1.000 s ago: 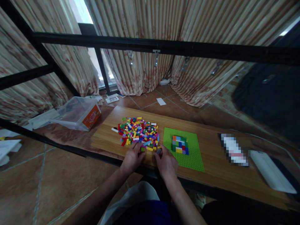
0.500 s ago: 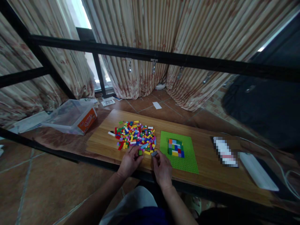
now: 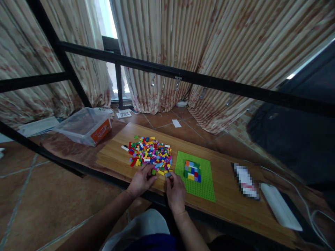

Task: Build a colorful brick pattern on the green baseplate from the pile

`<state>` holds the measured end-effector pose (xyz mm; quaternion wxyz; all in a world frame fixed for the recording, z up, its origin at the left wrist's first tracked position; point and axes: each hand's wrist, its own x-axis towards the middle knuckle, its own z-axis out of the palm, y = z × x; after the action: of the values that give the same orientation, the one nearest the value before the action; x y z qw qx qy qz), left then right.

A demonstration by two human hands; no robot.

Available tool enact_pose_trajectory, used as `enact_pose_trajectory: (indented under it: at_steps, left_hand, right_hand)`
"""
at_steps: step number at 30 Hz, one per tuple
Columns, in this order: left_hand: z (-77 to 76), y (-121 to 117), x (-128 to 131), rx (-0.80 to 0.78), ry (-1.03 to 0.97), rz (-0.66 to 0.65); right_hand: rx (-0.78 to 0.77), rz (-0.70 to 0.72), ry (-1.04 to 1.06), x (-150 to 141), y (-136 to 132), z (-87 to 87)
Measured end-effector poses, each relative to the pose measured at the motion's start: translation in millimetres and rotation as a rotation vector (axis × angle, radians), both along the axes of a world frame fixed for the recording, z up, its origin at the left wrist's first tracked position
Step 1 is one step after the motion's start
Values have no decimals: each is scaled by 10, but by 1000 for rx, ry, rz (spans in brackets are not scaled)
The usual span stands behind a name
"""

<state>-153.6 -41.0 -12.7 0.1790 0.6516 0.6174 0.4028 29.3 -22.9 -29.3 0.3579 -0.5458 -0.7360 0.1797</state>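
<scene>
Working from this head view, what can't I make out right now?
Head view: green brick, full shape; left hand's grip covers part.
Head view: gray brick, full shape; right hand's grip covers part.
Head view: brick pile, lower pieces; upper ones hide them.
Head view: pixelated item, markings; blocked out.

Gray brick [image 3: 168, 174], partly out of sight

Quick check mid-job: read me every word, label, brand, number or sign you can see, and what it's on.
No text can be read for certain.
Orange label on the clear plastic bin: pale lettering, too blurred to read.
White printed item on the floor: dark marks, too small to read.
Pixelated item on the wooden table: masked, unreadable.
Brick pile: no lettering visible.
</scene>
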Motion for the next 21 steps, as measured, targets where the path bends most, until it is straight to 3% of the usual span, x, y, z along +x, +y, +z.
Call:
enact_pose_trajectory:
  at_steps: [21]
  left_hand:
    - [-3,35,-33,-1,3,-1]
  right_hand:
    - [36,18,-19,-1,5,40]
